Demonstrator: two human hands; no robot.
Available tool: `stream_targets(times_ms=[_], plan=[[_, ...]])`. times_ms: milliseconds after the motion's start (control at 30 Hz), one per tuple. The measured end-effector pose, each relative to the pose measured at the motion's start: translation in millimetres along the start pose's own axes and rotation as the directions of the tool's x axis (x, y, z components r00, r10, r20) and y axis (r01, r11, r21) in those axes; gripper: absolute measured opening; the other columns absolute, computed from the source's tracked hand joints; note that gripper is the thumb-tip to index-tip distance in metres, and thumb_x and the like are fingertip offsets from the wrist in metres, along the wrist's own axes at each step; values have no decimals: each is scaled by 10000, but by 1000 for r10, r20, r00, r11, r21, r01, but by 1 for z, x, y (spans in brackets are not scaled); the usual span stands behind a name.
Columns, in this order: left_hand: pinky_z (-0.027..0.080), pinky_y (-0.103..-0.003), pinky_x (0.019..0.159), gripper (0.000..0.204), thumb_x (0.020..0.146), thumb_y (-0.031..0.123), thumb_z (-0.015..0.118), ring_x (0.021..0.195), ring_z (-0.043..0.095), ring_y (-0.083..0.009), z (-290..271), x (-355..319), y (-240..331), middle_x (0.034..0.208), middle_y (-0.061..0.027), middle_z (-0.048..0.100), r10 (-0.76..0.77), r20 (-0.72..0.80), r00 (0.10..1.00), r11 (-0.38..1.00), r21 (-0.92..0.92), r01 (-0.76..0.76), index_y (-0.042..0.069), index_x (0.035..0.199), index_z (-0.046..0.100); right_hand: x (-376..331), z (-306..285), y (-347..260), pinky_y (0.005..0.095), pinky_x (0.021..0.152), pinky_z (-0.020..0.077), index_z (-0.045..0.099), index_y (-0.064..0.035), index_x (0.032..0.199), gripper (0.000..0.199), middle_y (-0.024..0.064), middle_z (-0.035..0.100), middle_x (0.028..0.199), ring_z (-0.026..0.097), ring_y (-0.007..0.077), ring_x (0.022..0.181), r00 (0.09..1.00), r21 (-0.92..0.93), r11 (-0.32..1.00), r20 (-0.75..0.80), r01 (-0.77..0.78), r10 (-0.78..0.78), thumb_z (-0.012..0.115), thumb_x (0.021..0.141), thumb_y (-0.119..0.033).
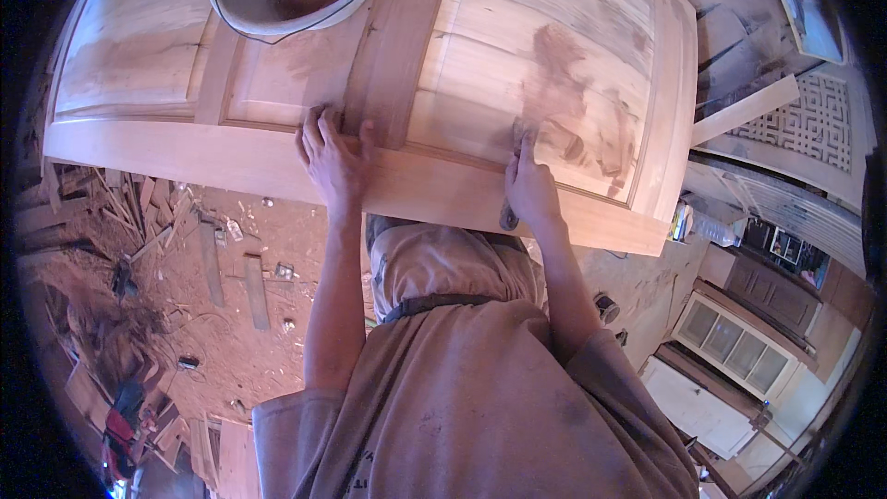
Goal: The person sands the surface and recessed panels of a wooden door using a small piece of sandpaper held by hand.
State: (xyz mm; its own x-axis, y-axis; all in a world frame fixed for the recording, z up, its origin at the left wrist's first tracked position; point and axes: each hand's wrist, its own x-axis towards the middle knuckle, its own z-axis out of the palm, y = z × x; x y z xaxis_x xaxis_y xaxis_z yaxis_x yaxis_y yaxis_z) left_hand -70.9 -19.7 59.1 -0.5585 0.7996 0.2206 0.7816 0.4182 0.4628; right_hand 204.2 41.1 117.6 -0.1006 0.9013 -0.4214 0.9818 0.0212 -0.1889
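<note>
A large wooden panelled door (388,180) lies flat in front of me at about waist height. My right hand (533,183) is closed around the dark handle of a putty knife (509,214). The tool's upper end meets the right-hand panel, beside brown smears (554,83) of a paste or dust spread over the wood. My left hand (333,162) rests on the door's near rail, fingers bent over its inner edge and thumb apart. A dark patch shows by those fingertips; I cannot make out what it is.
A bucket (242,17) with brown material inside stands on the door at the far left. Wood offcuts (256,291) and scraps litter the dirt floor at left. A plank (747,113) and a lattice panel (808,125) are at right, above a glazed wooden frame (739,342).
</note>
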Motion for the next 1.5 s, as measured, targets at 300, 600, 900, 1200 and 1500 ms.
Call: stream_targets(times_ms=[300, 600, 900, 1200, 1500], plan=[[340, -487, 1112, 516, 890, 408, 698, 1228, 522, -348, -5, 1, 3, 1285, -153, 581, 43, -35, 998, 999, 16, -43, 23, 1213, 580, -27, -31, 62, 496, 719, 549, 271, -121, 1572, 570, 272, 694, 892, 691, 411, 749, 999, 438, 899, 2, 29, -33, 469, 1046, -212], [285, -489, 1157, 571, 902, 441, 666, 1298, 483, -329, -1, 1, 7, 1327, -182, 554, 19, -31, 999, 1000, 0, -19, -3, 1249, 570, 32, -68, 136, 465, 840, 549, 399, -243, 1528, 518, 243, 715, 973, 707, 396, 910, 950, 120, 944, 13, 309, -312, 534, 1034, -322], [330, -490, 1113, 498, 886, 347, 710, 1248, 517, -340, -1, 2, 8, 1280, -169, 579, 65, -70, 995, 998, 14, -64, 11, 1232, 581, 71, -78, 147, 502, 773, 539, 365, -365, 1533, 546, 211, 701, 994, 683, 394, 872, 838, -67, 845, 192, 530, -510, 540, 1016, -376], [354, -493, 1094, 463, 900, 336, 699, 1252, 512, -352, 3, 2, 9, 1303, -159, 573, 22, -51, 998, 998, 52, -20, 31, 1232, 592, 88, -80, 137, 505, 684, 564, 380, -390, 1521, 518, 194, 712, 903, 688, 402, 764, 813, -119, 818, 254, 563, -524, 512, 1021, -419], [350, -494, 1100, 492, 900, 346, 694, 1248, 508, -367, 5, 1, 3, 1307, -173, 567, 33, -40, 999, 997, 72, -30, 18, 1250, 586, 95, -80, 108, 518, 665, 540, 335, -383, 1544, 542, 225, 694, 891, 676, 412, 734, 801, -182, 811, 378, 556, -464, 507, 1030, -380]])
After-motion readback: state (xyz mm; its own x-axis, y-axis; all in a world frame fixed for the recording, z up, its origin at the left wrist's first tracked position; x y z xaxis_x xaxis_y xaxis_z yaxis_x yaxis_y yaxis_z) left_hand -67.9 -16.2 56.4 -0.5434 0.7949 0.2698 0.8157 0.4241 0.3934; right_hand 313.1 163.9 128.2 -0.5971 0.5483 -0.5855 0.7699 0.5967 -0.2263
